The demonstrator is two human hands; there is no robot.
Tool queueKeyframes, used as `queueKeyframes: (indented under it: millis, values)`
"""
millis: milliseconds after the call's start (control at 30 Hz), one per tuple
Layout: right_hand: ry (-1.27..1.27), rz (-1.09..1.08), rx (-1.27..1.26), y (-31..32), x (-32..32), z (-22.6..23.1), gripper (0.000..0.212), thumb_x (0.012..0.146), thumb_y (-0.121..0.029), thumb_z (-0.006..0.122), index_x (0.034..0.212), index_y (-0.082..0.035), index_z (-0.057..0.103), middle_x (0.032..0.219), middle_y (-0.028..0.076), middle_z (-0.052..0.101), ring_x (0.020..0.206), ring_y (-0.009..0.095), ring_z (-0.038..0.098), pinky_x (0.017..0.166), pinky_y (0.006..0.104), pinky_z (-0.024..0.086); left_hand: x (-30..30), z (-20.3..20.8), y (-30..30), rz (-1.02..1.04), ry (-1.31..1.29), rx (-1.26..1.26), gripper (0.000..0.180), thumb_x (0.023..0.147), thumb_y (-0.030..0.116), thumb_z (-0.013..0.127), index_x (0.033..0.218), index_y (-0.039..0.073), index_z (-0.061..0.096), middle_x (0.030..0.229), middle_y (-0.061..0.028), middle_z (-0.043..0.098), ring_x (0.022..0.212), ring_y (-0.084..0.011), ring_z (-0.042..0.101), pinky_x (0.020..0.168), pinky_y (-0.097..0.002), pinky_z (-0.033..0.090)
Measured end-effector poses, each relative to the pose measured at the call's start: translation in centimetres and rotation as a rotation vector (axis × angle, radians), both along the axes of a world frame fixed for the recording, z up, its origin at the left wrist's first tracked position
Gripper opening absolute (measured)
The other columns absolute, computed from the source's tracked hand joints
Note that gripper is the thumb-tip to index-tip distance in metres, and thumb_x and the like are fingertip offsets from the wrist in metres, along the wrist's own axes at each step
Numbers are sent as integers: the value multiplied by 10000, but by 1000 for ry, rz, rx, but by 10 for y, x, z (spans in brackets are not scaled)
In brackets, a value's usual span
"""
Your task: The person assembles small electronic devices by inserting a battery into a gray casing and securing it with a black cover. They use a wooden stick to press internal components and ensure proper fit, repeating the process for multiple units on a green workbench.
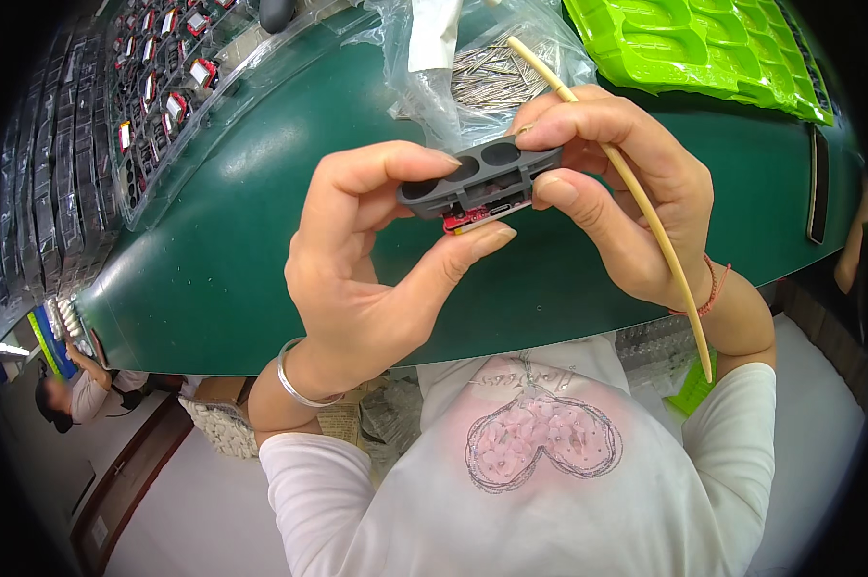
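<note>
Above the green table, both my hands hold a dark grey plastic housing (470, 192) with round recesses in its upper face. A red circuit board (456, 222) with a small metal connector shows along its lower side. My left hand (366, 236) pinches the left end, index finger on top and thumb underneath by the board. My right hand (636, 183) grips the right end between thumb and fingertips. A thin, slightly bent wooden stick (661, 234) is tucked through the right hand's fingers, running down past the wrist.
Behind the hands lies a clear plastic bag with many thin metal pins (496, 82). A bright green compartment tray (698, 43) is at the far right, a flat dark object (817, 185) below it. Black trays (39, 183) and red-board parts (176, 106) fill the left. Another person (88, 389) sits far left.
</note>
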State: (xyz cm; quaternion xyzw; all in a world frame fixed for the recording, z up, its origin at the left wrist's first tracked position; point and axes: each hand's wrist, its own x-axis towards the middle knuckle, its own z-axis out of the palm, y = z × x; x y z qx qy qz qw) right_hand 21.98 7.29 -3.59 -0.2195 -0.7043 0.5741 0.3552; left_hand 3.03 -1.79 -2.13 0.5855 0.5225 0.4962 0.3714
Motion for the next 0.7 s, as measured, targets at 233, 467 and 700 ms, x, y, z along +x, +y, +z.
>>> queueKeyframes:
  millis: [233,467,700]
  values:
    - [-1,8,-2,0,1,0,245,895,-11,584,1124,62,535,1084,180,571,880,155,606,721,253,527,2,0,-2,59,121,65,524,743,-52,753,1168,-54,445,1097,-145,587,979,-183,626,855,-270,522]
    - [-55,-15,3,0,3,3,236,882,-15,609,1106,46,569,1054,148,603,821,133,612,659,237,523,3,1,-3,52,114,51,535,756,-15,758,1186,-61,444,1099,-152,594,978,-184,626,846,-260,513]
    - [-121,-17,11,-1,4,4,211,874,-23,619,1070,54,594,1019,126,619,778,125,612,625,224,516,-2,1,-6,81,280,44,562,753,85,791,1187,-62,466,1089,-131,595,952,-164,617,830,-252,495]
